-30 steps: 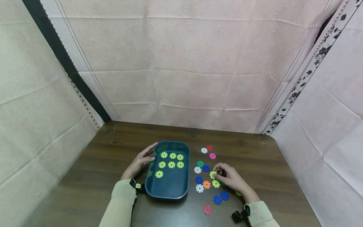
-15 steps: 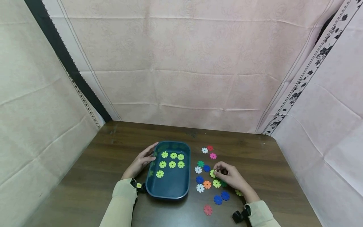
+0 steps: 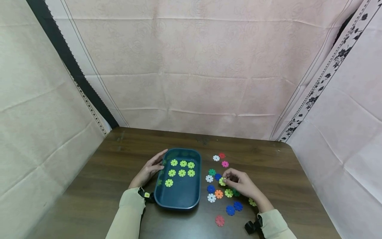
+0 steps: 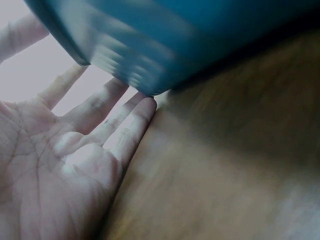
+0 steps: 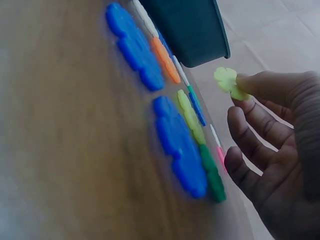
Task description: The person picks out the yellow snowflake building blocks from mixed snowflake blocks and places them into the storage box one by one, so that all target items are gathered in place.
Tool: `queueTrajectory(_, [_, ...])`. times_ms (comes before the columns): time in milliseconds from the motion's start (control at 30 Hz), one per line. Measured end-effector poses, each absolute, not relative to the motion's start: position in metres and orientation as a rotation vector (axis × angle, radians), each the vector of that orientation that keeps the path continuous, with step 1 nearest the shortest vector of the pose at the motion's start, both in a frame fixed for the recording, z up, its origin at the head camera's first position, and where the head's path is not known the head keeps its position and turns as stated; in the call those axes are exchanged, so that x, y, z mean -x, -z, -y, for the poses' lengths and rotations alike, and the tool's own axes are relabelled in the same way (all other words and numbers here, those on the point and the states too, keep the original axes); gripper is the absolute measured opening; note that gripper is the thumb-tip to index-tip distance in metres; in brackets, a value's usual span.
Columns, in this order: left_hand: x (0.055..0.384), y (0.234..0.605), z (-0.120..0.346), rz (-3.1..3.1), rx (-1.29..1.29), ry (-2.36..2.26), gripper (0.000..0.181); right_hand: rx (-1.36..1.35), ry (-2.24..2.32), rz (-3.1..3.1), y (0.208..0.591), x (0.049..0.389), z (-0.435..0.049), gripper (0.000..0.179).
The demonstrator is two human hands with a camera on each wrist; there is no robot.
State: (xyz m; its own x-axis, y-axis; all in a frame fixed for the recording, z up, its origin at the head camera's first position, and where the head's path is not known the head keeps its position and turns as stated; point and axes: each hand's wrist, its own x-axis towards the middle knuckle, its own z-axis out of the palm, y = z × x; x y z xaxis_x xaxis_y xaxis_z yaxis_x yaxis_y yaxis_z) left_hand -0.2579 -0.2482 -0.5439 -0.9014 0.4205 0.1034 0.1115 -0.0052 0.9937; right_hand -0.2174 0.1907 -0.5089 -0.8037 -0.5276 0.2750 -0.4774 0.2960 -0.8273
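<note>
A dark blue tray (image 3: 177,199) holds several yellow-green interlocking discs (image 3: 181,173) with notched, flower-like edges. My left hand (image 3: 149,170) lies along its left side, thumb at the rim, long fingers stretched out against the outer wall in the left wrist view. Right of the tray, my right hand (image 3: 241,182) pinches another yellow-green disc (image 5: 230,84) between thumb and index finger. That disc is raised off the table in the right wrist view, with the other fingers loosely bent below. Near this hand lie a yellow-green disc (image 3: 228,193) and a green one (image 3: 236,192).
Loose discs are scattered on the brown wooden table (image 3: 256,156) right of the tray: blue (image 3: 230,210), orange (image 3: 219,194), white (image 3: 211,198), red (image 3: 220,221) and pink (image 3: 225,164). Another yellow-green disc (image 3: 252,202) lies by the right wrist. Pale cloth (image 3: 191,66) hangs around the table.
My right hand has lifted the yellow-green disc from the table and moved slightly left and away from me with it. The left hand keeps its place at the tray.
</note>
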Motion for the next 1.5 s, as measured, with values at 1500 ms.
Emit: queueTrajectory(1500, [0.259, 0.544, 0.247, -2.051, -0.545, -2.01, 0.067, 1.472, 0.689, -2.513, 0.492, 0.271, -0.04, 0.007])
